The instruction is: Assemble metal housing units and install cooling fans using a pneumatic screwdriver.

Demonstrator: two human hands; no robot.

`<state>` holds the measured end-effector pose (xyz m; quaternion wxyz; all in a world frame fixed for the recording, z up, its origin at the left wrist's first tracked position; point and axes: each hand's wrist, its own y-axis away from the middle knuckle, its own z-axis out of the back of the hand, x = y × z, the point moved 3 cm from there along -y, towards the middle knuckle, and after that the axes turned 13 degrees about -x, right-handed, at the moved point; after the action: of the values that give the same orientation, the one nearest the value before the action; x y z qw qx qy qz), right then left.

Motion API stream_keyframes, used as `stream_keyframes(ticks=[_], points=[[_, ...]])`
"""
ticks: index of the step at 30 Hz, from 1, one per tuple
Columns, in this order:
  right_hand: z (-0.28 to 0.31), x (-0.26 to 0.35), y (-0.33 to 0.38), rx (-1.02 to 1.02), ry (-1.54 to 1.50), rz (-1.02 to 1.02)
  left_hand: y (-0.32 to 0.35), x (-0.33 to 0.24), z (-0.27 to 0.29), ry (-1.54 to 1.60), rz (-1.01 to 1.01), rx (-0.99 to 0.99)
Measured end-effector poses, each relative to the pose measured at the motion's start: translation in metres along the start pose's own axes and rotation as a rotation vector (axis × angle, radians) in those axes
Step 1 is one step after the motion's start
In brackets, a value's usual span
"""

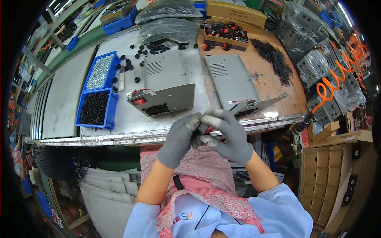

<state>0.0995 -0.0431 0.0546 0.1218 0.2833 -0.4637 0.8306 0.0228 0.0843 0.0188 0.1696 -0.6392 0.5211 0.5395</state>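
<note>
Both of my hands wear grey work gloves and meet just in front of the bench's near edge. My left hand point(179, 137) and my right hand point(227, 135) close their fingers round a small black-and-red part point(204, 129), largely hidden by the gloves. Beyond my left hand stands a grey bent metal panel point(182, 97), with a black fan point(156, 109), a red switch point(139, 101) and a red-and-white wire. Farther right, past my right hand, lies a second grey metal panel point(230, 81) with a wire at its near end.
Left on the bench, one blue bin point(113, 115) holds black screws, another point(116, 63) silver hardware. Black caps point(137, 79) lie scattered. Behind are a cardboard box point(226, 44) of black-and-red parts and black cable ties point(274, 59). An orange coiled hose point(323, 93) hangs right, above a divided carton point(323, 178).
</note>
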Motion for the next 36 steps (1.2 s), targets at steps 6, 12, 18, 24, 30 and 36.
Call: stream_keyframes(ticks=[6, 12, 18, 24, 30, 36], points=[[0.033, -0.014, 0.031, 0.065, 0.225, -0.018, -0.010, 0.014, -0.026, -0.259, 0.047, 0.117], [0.070, -0.031, 0.035, -0.290, 0.092, -0.210, -0.022, 0.008, -0.062, -0.167, -0.221, 0.118], [0.080, -0.046, 0.034, -0.384, -0.027, -0.358, -0.041, -0.005, -0.084, -0.384, -0.602, 0.034], [0.084, -0.039, 0.016, -0.281, 0.295, -0.112, -0.036, -0.005, -0.105, -0.189, -0.325, 0.142], [0.102, -0.023, -0.013, -0.230, 0.701, 0.106, -0.038, 0.001, -0.102, -0.422, -0.514, 0.053], [0.106, -0.042, -0.021, -0.091, 0.612, 0.078, -0.040, 0.005, -0.102, -0.401, -0.618, -0.010]])
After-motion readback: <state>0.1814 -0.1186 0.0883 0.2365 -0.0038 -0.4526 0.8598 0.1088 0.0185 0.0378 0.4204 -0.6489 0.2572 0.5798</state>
